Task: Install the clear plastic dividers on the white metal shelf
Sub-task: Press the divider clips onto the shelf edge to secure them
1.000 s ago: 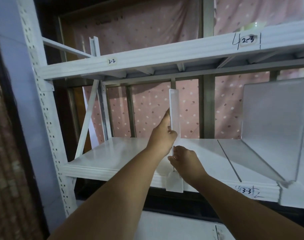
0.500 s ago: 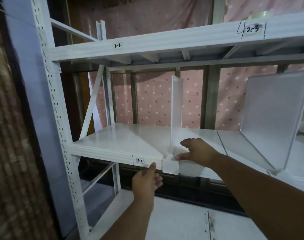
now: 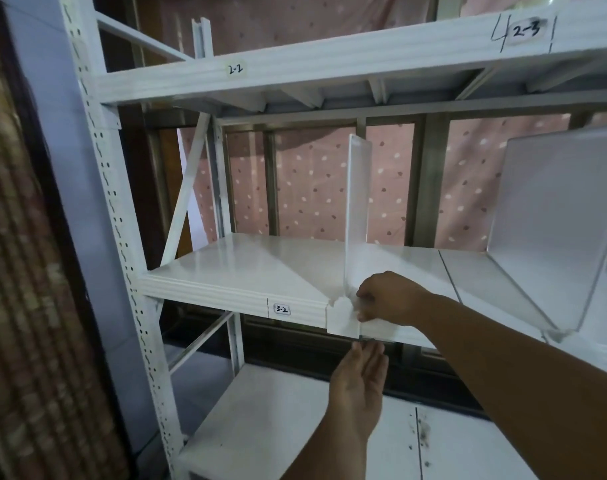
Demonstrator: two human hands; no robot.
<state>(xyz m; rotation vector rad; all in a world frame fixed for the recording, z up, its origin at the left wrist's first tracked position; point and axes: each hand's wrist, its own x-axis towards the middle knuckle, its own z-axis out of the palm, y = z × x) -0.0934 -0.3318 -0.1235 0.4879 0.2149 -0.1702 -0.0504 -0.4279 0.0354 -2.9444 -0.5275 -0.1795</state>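
The right hand (image 3: 386, 299) rests on the front edge of the white metal shelf (image 3: 246, 268), its fingers curled and pinching the white front clip (image 3: 342, 317) at the foot of a clear plastic divider (image 3: 357, 209). The left hand (image 3: 359, 386) sits just below that edge, palm open and empty, fingertips touching the underside of the shelf lip beneath the clip. The divider stands upright on the shelf and runs from the front lip toward the back. A label reading 3-2 (image 3: 282, 309) sits on the lip just left of the clip. Well to the right, a second clear divider (image 3: 551, 220) stands on the same shelf. Above runs another shelf beam, marked 2-2 (image 3: 235, 68) and 2-3 (image 3: 526, 30).
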